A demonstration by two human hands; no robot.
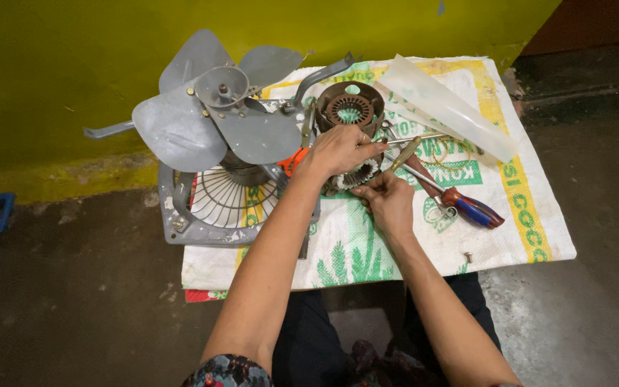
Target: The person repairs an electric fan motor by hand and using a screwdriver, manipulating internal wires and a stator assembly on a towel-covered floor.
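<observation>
White printed sack [524, 215], left hand [338, 149] on stator [350, 109], right hand [390, 201] beside

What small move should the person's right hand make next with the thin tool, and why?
Probably ease the thin tool a little further into the motor core, keeping it steady. The left hand presses on top of the core, and the right hand pinches the tool with its tip angled toward the core's edge.
</observation>
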